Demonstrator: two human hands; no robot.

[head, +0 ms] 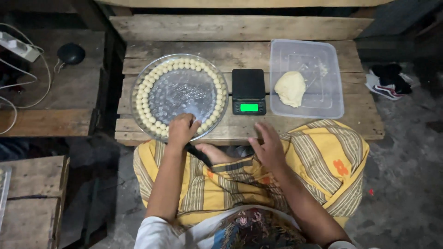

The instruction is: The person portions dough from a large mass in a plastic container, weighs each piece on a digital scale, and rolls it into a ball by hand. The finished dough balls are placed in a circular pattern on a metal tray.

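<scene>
My left hand (181,129) rests on the near rim of a round clear tray (182,92), fingers curled down at the ring of small pale dough balls (144,94) that lines its edge; whether a ball is under the fingers is hidden. My right hand (269,147) hovers with fingers spread above my yellow striped cloth (323,157), holding nothing, just short of the table's front edge. A small black scale (248,91) with a lit green display stands between the tray and a clear rectangular box (323,99) that holds a lump of pale dough (290,88).
All of this sits on a rough wooden plank table (240,30). At the left are a wooden bench (50,115) with a power strip (18,47), white cable and a black round object (70,53). Shoes (387,83) lie on the concrete floor at right.
</scene>
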